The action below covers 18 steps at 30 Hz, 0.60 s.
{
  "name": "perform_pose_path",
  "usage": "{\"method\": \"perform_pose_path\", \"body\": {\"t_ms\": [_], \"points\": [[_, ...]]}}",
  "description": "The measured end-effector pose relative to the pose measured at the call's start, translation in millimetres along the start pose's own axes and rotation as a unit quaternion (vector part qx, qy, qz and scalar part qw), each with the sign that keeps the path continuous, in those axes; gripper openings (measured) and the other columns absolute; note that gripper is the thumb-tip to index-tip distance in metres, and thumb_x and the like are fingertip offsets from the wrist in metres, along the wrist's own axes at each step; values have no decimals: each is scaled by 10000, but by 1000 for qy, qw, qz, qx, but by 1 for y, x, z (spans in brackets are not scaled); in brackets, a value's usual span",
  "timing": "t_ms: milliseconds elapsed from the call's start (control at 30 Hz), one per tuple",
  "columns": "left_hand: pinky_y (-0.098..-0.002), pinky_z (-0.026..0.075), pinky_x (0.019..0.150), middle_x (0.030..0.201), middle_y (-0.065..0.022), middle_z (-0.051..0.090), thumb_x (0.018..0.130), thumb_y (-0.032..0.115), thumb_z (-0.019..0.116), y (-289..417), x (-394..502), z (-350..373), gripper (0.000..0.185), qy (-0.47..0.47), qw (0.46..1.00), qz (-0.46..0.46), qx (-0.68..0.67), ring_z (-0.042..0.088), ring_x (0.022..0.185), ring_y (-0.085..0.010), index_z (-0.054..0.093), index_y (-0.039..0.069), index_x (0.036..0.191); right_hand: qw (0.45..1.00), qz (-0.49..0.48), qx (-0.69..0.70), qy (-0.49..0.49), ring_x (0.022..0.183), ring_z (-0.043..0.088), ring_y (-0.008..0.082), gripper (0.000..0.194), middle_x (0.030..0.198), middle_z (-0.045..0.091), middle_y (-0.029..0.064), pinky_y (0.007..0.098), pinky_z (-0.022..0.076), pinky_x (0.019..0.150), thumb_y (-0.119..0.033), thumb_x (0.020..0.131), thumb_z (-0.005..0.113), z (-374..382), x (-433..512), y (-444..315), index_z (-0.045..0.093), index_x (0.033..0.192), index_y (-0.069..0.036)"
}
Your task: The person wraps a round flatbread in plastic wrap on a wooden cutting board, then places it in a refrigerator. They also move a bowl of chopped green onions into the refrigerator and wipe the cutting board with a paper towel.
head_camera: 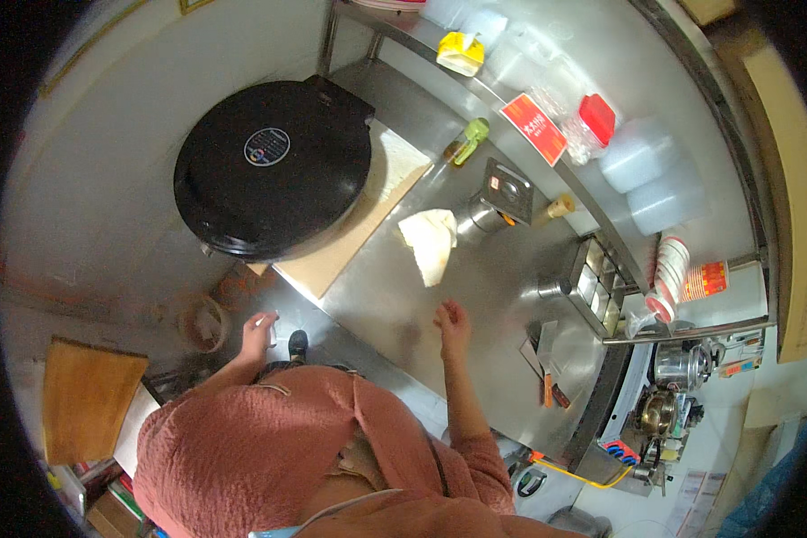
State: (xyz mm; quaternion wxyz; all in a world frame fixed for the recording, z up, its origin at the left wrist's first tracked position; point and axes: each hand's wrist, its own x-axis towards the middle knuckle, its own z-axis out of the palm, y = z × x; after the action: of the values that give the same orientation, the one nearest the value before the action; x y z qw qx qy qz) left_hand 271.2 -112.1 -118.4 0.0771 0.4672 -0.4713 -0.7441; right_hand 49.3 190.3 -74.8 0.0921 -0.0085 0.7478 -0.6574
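Note:
My right hand (453,328) hangs above the stainless-steel worktable (383,336), its fingers loosely curled and no object visible in it. Just beyond its fingertips lies a crumpled pale yellow cloth (430,242). My left hand (258,332) is off the table's front edge, over the floor, with fingers bent. A thin pale shape shows at its fingertips; whether it is held or is part of the background cannot be told. A large round black electric griddle (276,202) with its lid down stands on a cardboard sheet (333,265) at the left.
Knives (547,376) lie at the table's right, near a steel compartment tray (588,289). Farther back stand a lidded steel container (504,191) and a green-topped bottle (469,142). The upper shelf (491,94) holds plastic tubs and paper cups (705,279). A wooden board (91,400) is behind on the left.

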Motion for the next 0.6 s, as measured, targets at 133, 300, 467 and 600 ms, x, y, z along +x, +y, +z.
{"method": "perform_pose_path", "body": {"t_ms": [133, 300, 467, 600], "points": [[-247, 338, 446, 639, 11, 485, 725, 263, 595, 17, 31, -33, 198, 3, 999, 46, -9, 434, 550, -93, 539, 76, 756, 978, -99, -183, 34, 873, 522, 197, 363, 976, 540, 134, 283, 439, 684, -168, 712, 620, 63, 66, -9, 517, 1018, -4], [-245, 343, 505, 638, 15, 460, 729, 273, 593, 38, 45, -50, 246, -6, 1000, -8, 0, 435, 570, -97, 533, 57, 831, 942, -188, -279, 15, 931, 493, 257, 421, 1037, 507, 161, 332, 408, 762, -169, 671, 640, 116, 122, -1, 510, 1050, -41], [-254, 376, 606, 732, -1, 503, 746, 275, 572, 54, 34, -45, 263, 28, 999, 3, -28, 474, 710, -114, 527, 49, 875, 846, -266, -460, 43, 1086, 341, 372, 516, 1160, 395, 185, 459, 290, 894, -244, 636, 651, 125, 152, 0, 479, 1097, -89], [-246, 383, 532, 785, 4, 498, 749, 292, 566, 56, 21, -44, 244, 79, 996, -14, -41, 471, 698, -108, 527, 74, 850, 778, -224, -583, 70, 1130, 291, 366, 518, 1171, 375, 181, 477, 259, 906, -315, 654, 627, 106, 175, 10, 472, 1115, -138]]}}
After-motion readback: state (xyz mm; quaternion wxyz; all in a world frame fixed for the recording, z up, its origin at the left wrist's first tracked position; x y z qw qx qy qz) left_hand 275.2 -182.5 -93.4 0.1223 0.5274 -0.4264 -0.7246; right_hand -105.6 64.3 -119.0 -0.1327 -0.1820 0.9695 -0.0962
